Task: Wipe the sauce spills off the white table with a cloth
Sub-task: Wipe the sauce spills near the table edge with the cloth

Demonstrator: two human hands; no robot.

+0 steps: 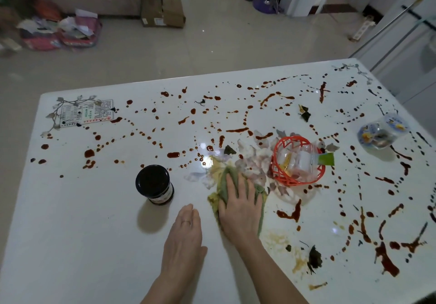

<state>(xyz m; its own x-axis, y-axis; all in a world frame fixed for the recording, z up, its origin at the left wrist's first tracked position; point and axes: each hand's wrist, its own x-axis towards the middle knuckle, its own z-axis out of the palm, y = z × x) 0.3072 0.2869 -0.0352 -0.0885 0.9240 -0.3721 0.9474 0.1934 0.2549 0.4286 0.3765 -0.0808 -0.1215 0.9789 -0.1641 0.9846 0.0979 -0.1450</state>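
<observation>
1. White table (82, 221), glossy, with tiled floor beyond it. Sauce spills (291, 214) run in red-brown dots and streaks ahead of and to the right of both hands.
2. Right hand (240, 206): fingers straight, palm pressed flat on the cloth (221, 185), a green-and-yellow rag bunched beneath it. Pressing, not clutching.
3. Left hand (182, 240): just left of the right one, flat on bare table, fingers straight, holding nothing. Reads as a brace.
4. Step in hand, as I judge it: wiping the smeared patch under and ahead of the right hand. To do it well:
   - press with the whole palm;
   - sweep toward the thick blotch just right of that hand;
   - refold to a clean face, since yellowish smear shows nearby;
   - lift objects rather than wipe round them.
5. Counts:
   - cloth, one;
   - black-lidded jar (153, 183), one, ahead-left of the left hand;
   - orange basket (297, 162), one, ahead-right of the right hand, small packets inside;
   - clear patterned dish (382, 130), one, far right;
   - dark leaf scraps (315, 257), at least four;
   - spills, too many to count.
</observation>
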